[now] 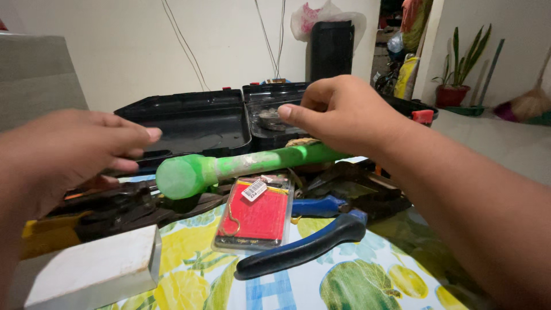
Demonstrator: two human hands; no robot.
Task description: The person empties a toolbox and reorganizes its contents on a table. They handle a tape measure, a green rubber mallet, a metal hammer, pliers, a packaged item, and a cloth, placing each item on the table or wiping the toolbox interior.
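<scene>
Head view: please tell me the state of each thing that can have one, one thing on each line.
Black plastic tool case: open, lid laid back.
Green-handled tool: lying across the pile, under the right hand.
Blue-and-black-handled pliers: lying flat, handles spread apart.
Clear blister pack with red card: lying flat; sealed or not, cannot tell.
Left hand: open, fingers extended, holding nothing.
Right hand: fingers curled; grip cannot be told.
</scene>
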